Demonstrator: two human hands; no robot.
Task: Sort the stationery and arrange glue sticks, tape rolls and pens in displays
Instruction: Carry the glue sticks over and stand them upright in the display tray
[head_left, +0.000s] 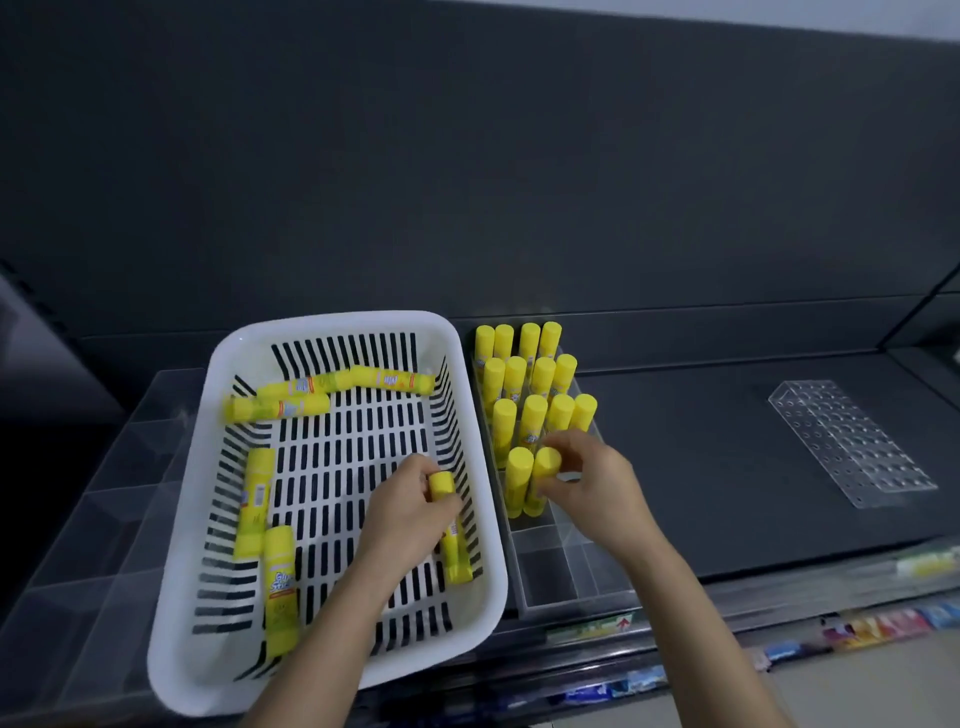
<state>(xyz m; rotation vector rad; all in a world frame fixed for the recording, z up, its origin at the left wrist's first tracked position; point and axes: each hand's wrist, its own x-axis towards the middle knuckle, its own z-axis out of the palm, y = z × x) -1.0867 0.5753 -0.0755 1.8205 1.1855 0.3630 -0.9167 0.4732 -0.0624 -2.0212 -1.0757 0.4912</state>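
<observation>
Nearest, we note our left hand (410, 501) inside the white basket (467, 631), clenched around one yellow glue stick (445, 506); six loose glue sticks (279, 587) lie on the basket floor. Just right, our right hand (592, 480) grips an upright stick (540, 486) standing in the clear divided display (561, 571). Beyond it, three full rows of sticks (524, 374) stand upright. Farther right, a clear perforated rack (852, 441) lies on the dark table (701, 441).
</observation>
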